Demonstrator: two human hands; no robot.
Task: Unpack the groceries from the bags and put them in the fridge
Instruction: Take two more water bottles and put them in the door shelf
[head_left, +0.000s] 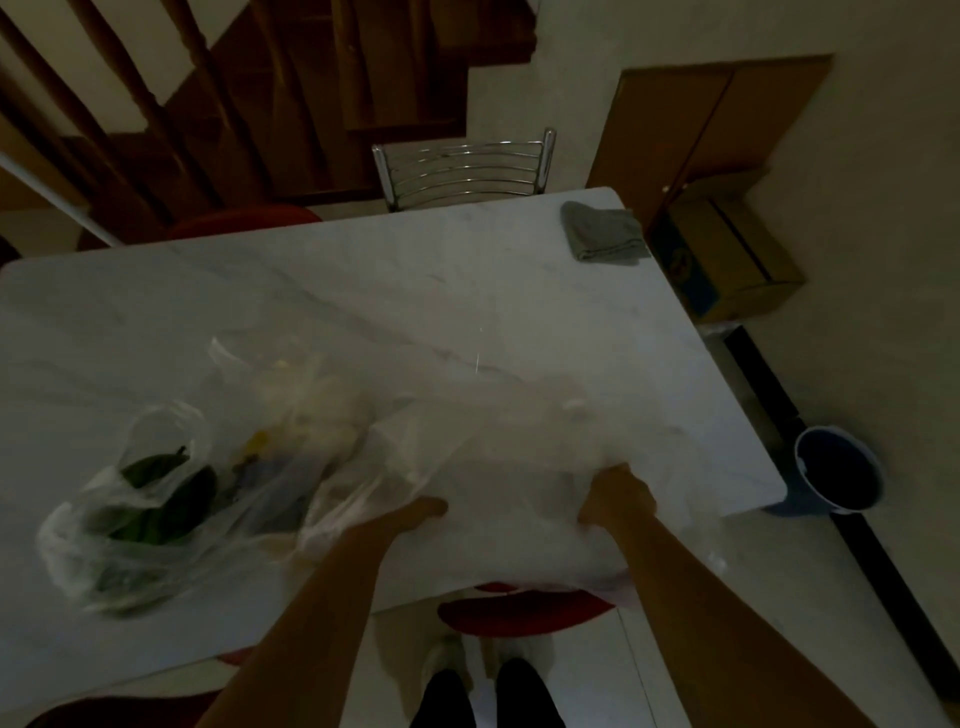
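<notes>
Plastic, thin and see-through: the big bag (519, 457) lies on the surface (363, 291) right ahead. Both the left hand (423, 512) and right hand (618, 496) grip its near edge; food bags (171, 499) sit left.

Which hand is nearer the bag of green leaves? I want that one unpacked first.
Left. The left hand sits just right of the bag of green leaves, apart from it. The right hand is further right, gripping the large white bag.
</notes>
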